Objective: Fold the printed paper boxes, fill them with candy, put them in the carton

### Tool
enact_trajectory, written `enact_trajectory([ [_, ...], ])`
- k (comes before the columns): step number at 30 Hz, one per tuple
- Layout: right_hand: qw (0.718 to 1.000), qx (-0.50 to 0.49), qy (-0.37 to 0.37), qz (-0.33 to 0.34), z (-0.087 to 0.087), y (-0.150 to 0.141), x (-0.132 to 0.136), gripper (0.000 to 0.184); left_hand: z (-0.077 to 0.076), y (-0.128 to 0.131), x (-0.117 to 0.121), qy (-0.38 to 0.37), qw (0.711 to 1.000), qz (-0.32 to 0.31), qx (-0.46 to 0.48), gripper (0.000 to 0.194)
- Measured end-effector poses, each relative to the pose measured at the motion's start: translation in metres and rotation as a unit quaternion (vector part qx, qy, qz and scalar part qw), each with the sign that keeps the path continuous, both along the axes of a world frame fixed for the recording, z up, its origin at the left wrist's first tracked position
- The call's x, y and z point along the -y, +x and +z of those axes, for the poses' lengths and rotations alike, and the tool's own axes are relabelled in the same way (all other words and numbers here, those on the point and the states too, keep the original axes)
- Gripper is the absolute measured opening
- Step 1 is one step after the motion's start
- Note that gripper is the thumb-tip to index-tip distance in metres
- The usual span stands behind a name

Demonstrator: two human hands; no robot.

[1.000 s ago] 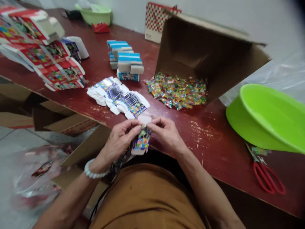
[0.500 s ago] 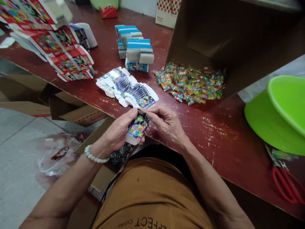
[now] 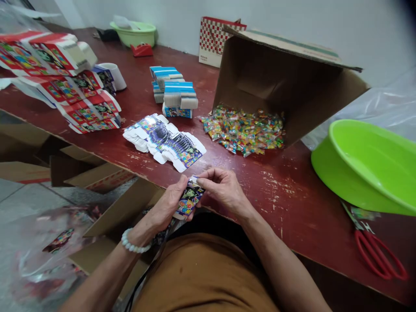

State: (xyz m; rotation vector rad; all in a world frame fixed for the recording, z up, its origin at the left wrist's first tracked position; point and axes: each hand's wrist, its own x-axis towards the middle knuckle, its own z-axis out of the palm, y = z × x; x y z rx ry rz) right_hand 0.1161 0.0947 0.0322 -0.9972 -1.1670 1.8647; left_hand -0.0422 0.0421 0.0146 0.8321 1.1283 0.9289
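A small printed carton (image 3: 189,200), purple and black with cartoon pictures, sits between both my hands at the near edge of the red table (image 3: 292,190). My left hand (image 3: 169,207) wraps round its lower part, a bead bracelet on the wrist. My right hand (image 3: 224,190) pinches the carton's top flap with fingers closed. Just beyond lies a fanned row of flat unfolded cartons (image 3: 165,141) of the same print.
A tipped cardboard box (image 3: 286,78) spills wrapped candies (image 3: 243,125). Blue-and-white stacks (image 3: 173,91) and red printed cartons (image 3: 65,82) lie at the back left. A green basin (image 3: 367,164) and red scissors (image 3: 377,255) are at the right. Open cardboard boxes (image 3: 107,208) stand on the floor.
The carton stays in both hands while its top flap is worked; it has dropped slightly toward my lap. The view swung down and back up.
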Motion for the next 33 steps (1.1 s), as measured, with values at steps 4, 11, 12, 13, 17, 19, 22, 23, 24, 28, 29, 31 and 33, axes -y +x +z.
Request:
enact_trajectory([
  [4, 0.998, 0.001, 0.037, 0.041, 0.001, 0.002, 0.000, 0.027, -0.003, -0.002, 0.000, 0.003, 1.000, 0.008, -0.016, 0.064],
  [11, 0.929, 0.127, 0.342, 0.069, -0.008, 0.010, 0.008, 0.013, -0.005, 0.013, 0.005, -0.035, 0.997, 0.066, 0.028, 0.064],
  [12, 0.918, 0.145, 0.361, 0.076, -0.011, 0.012, 0.006, 0.013, -0.005, 0.018, 0.008, -0.043, 0.995, 0.074, 0.049, 0.062],
  [13, 0.913, 0.162, 0.365, 0.079, -0.014, 0.015, 0.000, 0.015, -0.005, 0.023, 0.012, -0.048, 0.993, 0.080, 0.076, 0.058],
  [17, 0.897, 0.281, 0.334, -0.071, -0.028, 0.038, -0.052, 0.024, -0.009, 0.036, 0.031, -0.081, 0.976, 0.078, 0.186, 0.046],
  [19, 0.825, 0.399, 0.370, -0.151, -0.036, 0.053, -0.085, 0.032, -0.015, 0.036, 0.040, -0.120, 0.968, 0.058, 0.212, 0.040],
  [22, 0.740, 0.505, 0.424, -0.132, -0.049, 0.066, -0.122, 0.044, -0.030, 0.020, 0.050, -0.167, 0.962, 0.019, 0.214, 0.029],
  [23, 0.732, 0.513, 0.430, -0.125, -0.053, 0.067, -0.128, 0.040, -0.034, 0.010, 0.052, -0.167, 0.965, 0.008, 0.202, 0.027],
  [24, 0.731, 0.514, 0.431, -0.123, -0.057, 0.068, -0.131, 0.035, -0.039, -0.002, 0.053, -0.158, 0.970, -0.006, 0.183, 0.027],
  [28, 0.743, 0.478, 0.424, -0.199, -0.059, 0.069, -0.125, 0.026, -0.048, -0.051, 0.052, -0.087, 0.983, -0.163, -0.021, 0.035],
  [29, 0.755, 0.450, 0.418, -0.232, -0.056, 0.069, -0.120, 0.025, -0.049, -0.060, 0.051, -0.087, 0.969, -0.224, -0.060, 0.035],
  [31, 0.803, 0.366, 0.381, -0.276, -0.047, 0.071, -0.106, 0.025, -0.047, -0.069, 0.049, -0.099, 0.945, -0.302, -0.083, 0.029],
  [33, 0.876, 0.270, 0.295, -0.270, -0.034, 0.071, -0.088, 0.031, -0.042, -0.067, 0.045, -0.103, 0.950, -0.290, -0.046, 0.028],
])
